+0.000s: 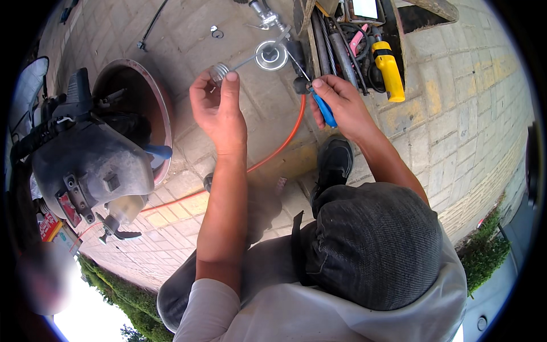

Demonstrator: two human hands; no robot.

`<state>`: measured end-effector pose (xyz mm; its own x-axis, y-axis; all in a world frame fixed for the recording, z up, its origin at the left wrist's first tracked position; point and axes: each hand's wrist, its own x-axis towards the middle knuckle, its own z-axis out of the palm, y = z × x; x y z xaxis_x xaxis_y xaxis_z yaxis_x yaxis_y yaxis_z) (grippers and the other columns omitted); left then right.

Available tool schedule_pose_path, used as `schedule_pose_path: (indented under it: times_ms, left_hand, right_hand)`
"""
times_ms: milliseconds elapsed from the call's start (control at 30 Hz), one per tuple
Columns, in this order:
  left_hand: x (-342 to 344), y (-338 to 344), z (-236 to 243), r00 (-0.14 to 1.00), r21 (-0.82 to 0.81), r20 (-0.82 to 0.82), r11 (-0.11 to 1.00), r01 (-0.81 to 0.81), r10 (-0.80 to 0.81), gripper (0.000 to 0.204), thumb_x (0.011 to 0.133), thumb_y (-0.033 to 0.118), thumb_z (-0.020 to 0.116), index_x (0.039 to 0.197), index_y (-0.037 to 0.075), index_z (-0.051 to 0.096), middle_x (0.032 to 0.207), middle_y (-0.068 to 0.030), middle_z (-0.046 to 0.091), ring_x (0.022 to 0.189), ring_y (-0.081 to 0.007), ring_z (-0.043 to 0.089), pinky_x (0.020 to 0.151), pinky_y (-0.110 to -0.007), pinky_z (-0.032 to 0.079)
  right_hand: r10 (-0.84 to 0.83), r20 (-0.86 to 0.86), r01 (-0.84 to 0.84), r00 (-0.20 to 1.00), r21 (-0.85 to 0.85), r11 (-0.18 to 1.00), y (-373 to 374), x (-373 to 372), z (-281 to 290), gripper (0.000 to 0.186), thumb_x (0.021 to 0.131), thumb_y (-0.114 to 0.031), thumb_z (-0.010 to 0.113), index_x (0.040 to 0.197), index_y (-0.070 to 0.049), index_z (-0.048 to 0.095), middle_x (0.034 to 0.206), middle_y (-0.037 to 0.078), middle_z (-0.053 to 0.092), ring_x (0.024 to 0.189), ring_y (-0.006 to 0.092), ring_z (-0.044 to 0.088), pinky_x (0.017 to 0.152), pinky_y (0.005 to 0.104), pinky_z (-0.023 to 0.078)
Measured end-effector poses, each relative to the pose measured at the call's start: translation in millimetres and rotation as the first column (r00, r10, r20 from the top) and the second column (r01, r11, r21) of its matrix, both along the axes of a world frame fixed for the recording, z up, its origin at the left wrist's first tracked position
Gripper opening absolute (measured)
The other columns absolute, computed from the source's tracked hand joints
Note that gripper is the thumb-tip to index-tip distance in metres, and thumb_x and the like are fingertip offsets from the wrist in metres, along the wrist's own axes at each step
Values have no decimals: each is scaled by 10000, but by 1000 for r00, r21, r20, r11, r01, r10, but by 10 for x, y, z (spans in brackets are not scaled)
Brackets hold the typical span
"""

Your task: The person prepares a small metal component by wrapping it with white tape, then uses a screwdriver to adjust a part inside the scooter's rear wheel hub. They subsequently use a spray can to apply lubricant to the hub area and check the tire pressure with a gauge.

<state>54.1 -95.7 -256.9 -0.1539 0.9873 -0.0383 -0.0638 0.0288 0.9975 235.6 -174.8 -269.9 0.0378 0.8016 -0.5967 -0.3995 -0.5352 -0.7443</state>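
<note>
My left hand pinches a silver coil spring, with a thin straight piece of metal reaching from it toward a round metal part. My right hand is closed on a blue-handled tool, whose thin shaft points up-left to that round part; its tip is hard to make out. Behind the round part lies a silver metal fitting with a dark body. An orange hose runs from near this down toward the lower left.
A wooden toolbox with rods and a yellow tool sits upper right. At left are a round tub and a grey tank. Small fittings lie on the pavers. My shoe is below my right hand.
</note>
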Motion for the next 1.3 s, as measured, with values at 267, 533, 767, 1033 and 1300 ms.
schedule_pose_path:
  times_ms: [267,533,767,1033,1300]
  left_hand:
    - [60,30,160,994,17,75,997,74,-75,370,827,73,718,1118,-17,508,988,-51,555,867,-109,523,750,-236,440]
    - [179,79,269,993,61,16,992,113,-114,392,815,75,732,1121,-19,505,1000,-56,541,872,-112,524,735,-231,457]
    - [175,60,194,991,49,-5,990,133,-133,395,802,67,738,1112,-26,510,978,-59,543,859,-116,526,694,-236,483]
    - [134,62,219,987,74,-86,987,141,-134,407,786,78,754,1107,-25,526,963,-53,537,850,-118,517,732,-249,469]
    - [77,114,99,953,97,-266,979,177,-146,404,744,132,782,1059,-8,572,951,-48,543,835,-128,515,771,-270,439]
  right_hand:
    - [58,47,-56,997,-39,998,9,13,-34,345,965,-345,519,889,-10,541,678,49,564,488,115,525,441,267,423]
    - [82,51,-81,995,-21,996,-3,3,-65,342,967,-336,513,908,-1,544,675,44,560,480,109,519,434,264,413]
    - [79,75,-78,994,-19,997,-15,4,-56,340,968,-329,513,907,4,544,667,44,557,475,110,514,430,266,408]
    - [79,119,-78,990,-14,997,-23,-26,-81,332,968,-310,515,943,20,544,653,45,546,470,111,508,423,270,407]
    - [58,191,-58,980,-5,998,-36,-44,-83,322,963,-298,529,949,23,544,654,36,542,476,101,507,424,263,413]
